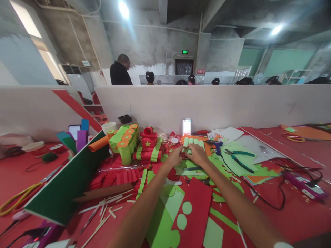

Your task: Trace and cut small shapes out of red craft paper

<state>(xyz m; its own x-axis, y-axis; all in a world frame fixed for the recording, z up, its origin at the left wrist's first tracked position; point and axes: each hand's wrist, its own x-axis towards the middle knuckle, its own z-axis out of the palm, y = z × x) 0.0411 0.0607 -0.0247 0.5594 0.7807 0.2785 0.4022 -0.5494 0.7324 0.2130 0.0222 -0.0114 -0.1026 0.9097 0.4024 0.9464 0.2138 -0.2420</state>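
Note:
Ahead of me, a row of pale green paper rolls [196,141] lies side by side over an orange sheet [207,148]. My left hand [175,157] is closed at the rolls' left end, its fingertips bent against the paper. From the right, my right hand [198,155] has its fingers curled over their near side, partly hiding them. The two hands almost meet at the fingertips. Right beside them rests a blue glue gun [218,147] with a black cord. Under my wrists are green paper scraps and a dark pen-like tool [193,168].
Left stand green paper cylinders [126,151] and red rolls [147,154] with green bands. A dark green board [64,187] leans farther left. Teal-handled pliers [241,160] and a purple power strip [305,186] lie right. A white partition [165,106] closes the back; people are beyond it.

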